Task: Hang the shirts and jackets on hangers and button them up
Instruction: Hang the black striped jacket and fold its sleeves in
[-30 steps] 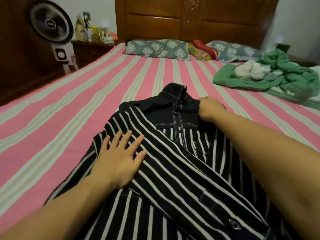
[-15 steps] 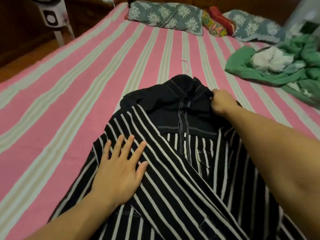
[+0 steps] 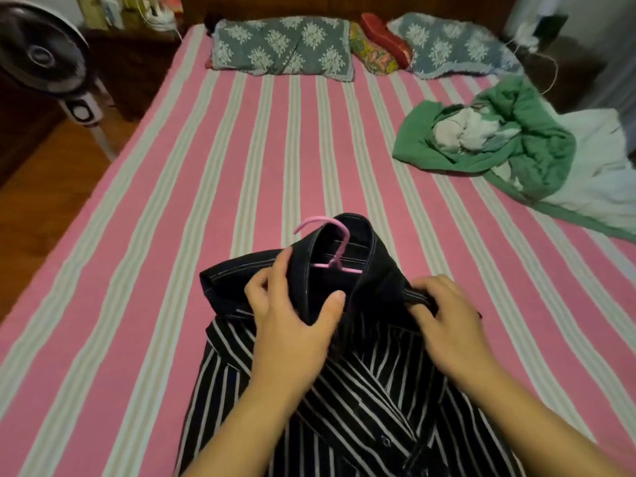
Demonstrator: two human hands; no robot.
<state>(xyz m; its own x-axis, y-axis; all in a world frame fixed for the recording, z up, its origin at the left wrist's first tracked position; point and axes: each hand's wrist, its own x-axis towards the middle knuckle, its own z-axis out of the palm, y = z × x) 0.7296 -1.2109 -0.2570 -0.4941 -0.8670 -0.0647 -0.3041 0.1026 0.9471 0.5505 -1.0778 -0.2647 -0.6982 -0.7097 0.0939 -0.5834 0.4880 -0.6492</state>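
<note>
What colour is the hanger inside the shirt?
Pink. The hanger pokes out of the striped shirt's dark collar, seen in the head view.

Matt striped cloth shirt (image 3: 344, 401), smooth pink plastic hanger (image 3: 339, 251), cloth bedsheet (image 3: 206, 208).

- Dim, warm indoor light; no distinct source visible and no glare.
- Soft shadow under both hands where they grip.
- Far corners beyond the grip darker, slightly blurred.
- Wide-angle lens bends the stripes outward toward the edges.
</note>
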